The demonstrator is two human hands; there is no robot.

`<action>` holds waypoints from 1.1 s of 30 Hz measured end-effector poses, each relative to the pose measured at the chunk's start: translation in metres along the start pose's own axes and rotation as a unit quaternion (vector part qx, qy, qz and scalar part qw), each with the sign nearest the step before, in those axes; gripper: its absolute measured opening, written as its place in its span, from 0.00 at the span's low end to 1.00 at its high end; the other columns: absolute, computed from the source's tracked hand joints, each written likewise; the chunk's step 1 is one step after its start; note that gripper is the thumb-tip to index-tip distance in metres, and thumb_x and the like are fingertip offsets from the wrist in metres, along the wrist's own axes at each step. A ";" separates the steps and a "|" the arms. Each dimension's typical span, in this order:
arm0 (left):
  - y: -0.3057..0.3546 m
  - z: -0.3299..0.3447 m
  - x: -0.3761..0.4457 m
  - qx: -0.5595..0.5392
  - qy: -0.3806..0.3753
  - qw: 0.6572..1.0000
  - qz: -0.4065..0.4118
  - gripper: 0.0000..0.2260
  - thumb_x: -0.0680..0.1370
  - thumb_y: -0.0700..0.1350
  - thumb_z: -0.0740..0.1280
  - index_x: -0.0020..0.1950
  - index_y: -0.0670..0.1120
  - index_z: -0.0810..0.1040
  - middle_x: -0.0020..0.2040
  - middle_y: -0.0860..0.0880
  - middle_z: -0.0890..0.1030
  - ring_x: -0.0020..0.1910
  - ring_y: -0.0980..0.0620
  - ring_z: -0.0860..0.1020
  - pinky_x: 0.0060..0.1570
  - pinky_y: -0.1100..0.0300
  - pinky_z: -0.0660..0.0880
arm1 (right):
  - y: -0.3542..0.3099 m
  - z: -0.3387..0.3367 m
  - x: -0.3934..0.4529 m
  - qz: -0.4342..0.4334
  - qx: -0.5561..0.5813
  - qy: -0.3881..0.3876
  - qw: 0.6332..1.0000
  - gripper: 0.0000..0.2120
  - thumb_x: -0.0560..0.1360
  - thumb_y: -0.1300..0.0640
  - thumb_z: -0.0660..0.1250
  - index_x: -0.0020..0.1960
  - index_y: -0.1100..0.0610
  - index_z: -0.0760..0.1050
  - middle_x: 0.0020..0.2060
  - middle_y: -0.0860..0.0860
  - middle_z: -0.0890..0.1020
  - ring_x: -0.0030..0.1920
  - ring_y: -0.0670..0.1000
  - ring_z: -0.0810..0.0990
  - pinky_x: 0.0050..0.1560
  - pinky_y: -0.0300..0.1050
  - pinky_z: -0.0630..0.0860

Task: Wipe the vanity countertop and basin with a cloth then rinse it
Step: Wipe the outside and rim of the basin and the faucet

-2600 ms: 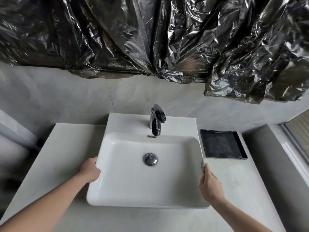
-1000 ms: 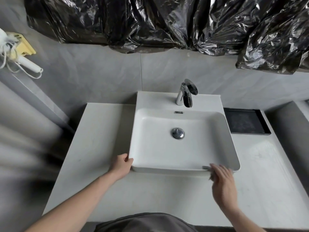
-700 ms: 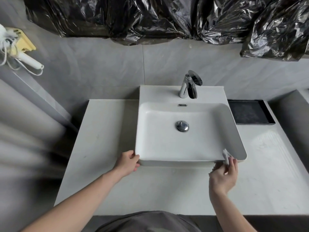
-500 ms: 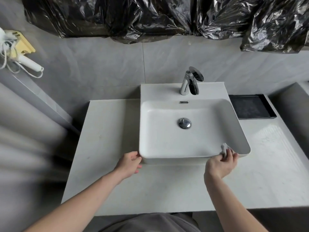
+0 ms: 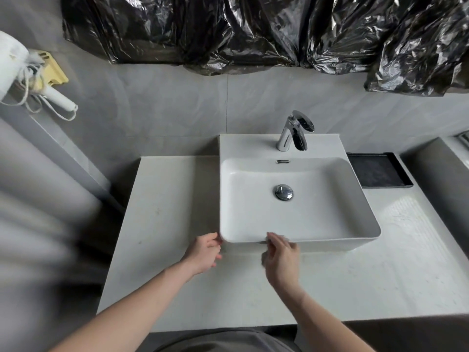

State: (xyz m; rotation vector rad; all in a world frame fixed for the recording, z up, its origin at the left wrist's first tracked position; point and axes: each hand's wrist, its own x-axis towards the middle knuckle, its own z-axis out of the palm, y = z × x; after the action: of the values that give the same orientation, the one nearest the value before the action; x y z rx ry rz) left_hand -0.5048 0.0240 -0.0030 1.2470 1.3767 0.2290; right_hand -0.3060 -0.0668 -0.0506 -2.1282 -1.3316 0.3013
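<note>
I see my right hand (image 5: 280,260) at the lower centre of the frame, fingers bent and pressed against the front rim of the basin (image 5: 330,246); a sliver of pale cloth (image 5: 282,238) shows at the fingertips, pinched against the rim, mostly hidden. My left hand (image 5: 203,252) sits just left of it, fingers loosely curled, fingertips touching the basin's front left corner, gripping nothing. The basin sits on the countertop (image 5: 162,214), centre right of the frame, its drain plug (image 5: 283,192) in the middle, and the faucet (image 5: 294,132) stands upright on its back ledge. A black tray (image 5: 378,171) lies on the counter just right of the basin. Black plastic sheeting (image 5: 253,31) hangs across the top of the frame. A white hair dryer (image 5: 15,64) hangs in a yellow holder (image 5: 54,72) at upper left.
</note>
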 end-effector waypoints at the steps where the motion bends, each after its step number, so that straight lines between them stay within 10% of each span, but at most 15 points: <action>1: 0.000 0.000 0.000 -0.006 0.000 1.000 0.000 0.14 0.81 0.36 0.60 0.48 0.57 0.72 0.48 0.54 0.79 0.48 0.46 0.81 0.48 0.49 0.78 | -0.015 0.005 0.001 0.002 0.001 -0.041 0.999 0.11 0.74 0.63 0.63 0.49 0.52 0.81 0.41 0.46 0.87 0.47 0.50 0.82 0.52 0.51 0.75; 4: -0.003 -0.002 -0.002 -0.027 0.009 1.000 -0.003 0.16 0.81 0.36 0.61 0.65 0.52 0.74 0.56 0.52 0.81 0.44 0.49 0.81 0.39 0.56 0.76 | -0.061 0.019 0.002 0.013 0.054 -0.165 0.985 0.11 0.77 0.60 0.56 0.38 0.52 0.72 0.26 0.42 0.82 0.34 0.43 0.82 0.49 0.47 0.79; 8: -0.008 -0.008 -0.010 0.119 0.098 0.986 0.058 0.15 0.76 0.43 0.65 0.58 0.59 0.78 0.56 0.61 0.81 0.47 0.57 0.82 0.51 0.59 0.79 | -0.082 0.015 0.006 0.078 0.163 -0.210 0.961 0.10 0.82 0.56 0.62 0.47 0.59 0.79 0.25 0.34 0.80 0.33 0.33 0.81 0.40 0.31 0.76; 11: -0.010 0.001 -0.015 0.252 0.131 0.945 0.164 0.13 0.75 0.45 0.67 0.56 0.60 0.76 0.56 0.64 0.76 0.48 0.64 0.77 0.50 0.64 0.75 | -0.064 0.011 0.009 0.168 0.205 -0.168 0.949 0.21 0.76 0.49 0.73 0.65 0.57 0.80 0.34 0.36 0.84 0.41 0.36 0.84 0.50 0.40 0.82; 23: 0.019 0.053 0.014 0.338 0.068 0.881 0.325 0.14 0.76 0.42 0.63 0.57 0.58 0.76 0.51 0.57 0.78 0.53 0.55 0.77 0.56 0.59 0.71 | -0.005 -0.039 0.033 0.296 0.370 -0.198 0.858 0.23 0.73 0.64 0.70 0.68 0.58 0.75 0.62 0.50 0.80 0.56 0.51 0.85 0.60 0.50 0.82; 28: -0.002 0.039 0.011 0.293 0.124 0.900 0.298 0.12 0.76 0.44 0.64 0.57 0.58 0.75 0.54 0.59 0.77 0.50 0.55 0.78 0.48 0.59 0.76 | 0.017 -0.061 0.037 0.145 0.129 -0.162 0.968 0.16 0.76 0.62 0.66 0.58 0.44 0.80 0.52 0.47 0.86 0.46 0.43 0.83 0.48 0.39 0.79; 33: -0.025 0.023 0.013 0.229 0.227 0.908 0.266 0.18 0.78 0.42 0.63 0.66 0.56 0.74 0.55 0.52 0.77 0.51 0.48 0.78 0.48 0.56 0.77 | 0.040 -0.065 0.035 0.016 -0.105 -0.189 0.976 0.19 0.76 0.55 0.68 0.66 0.44 0.78 0.67 0.41 0.77 0.71 0.49 0.70 0.76 0.49 0.59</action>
State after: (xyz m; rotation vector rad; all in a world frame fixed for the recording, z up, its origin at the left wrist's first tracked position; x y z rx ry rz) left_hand -0.4955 0.0115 -0.0355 2.0603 1.5000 0.6343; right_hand -0.2281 -0.0726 -0.0189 -2.3515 -1.6026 0.6277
